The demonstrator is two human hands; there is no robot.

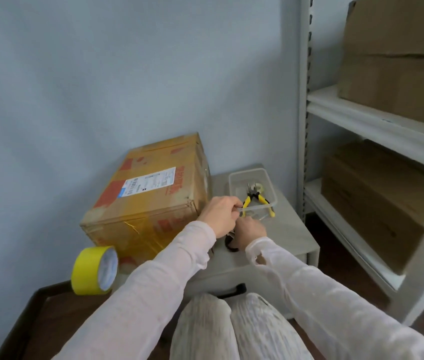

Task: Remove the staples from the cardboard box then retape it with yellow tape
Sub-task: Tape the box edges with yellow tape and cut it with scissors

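Cardboard box [151, 193] lies closed on the grey cabinet [283, 237], against the wall, with the yellow tape [86, 271] standing on edge just beside its near corner, probably kept at hand for resealing. A clear tub [271, 189] to the box's right holds yellow-handled pliers [255, 197], likely the staple puller. The left hand [220, 216] pinches the tub's near rim, seemingly to steady it. The right hand [251, 229] sits just below, knuckles up over a dark object [230, 244]; whether it grips anything is hidden.

tape roll [94, 271] – yellow | cardboard box [151, 193] – tan, red print
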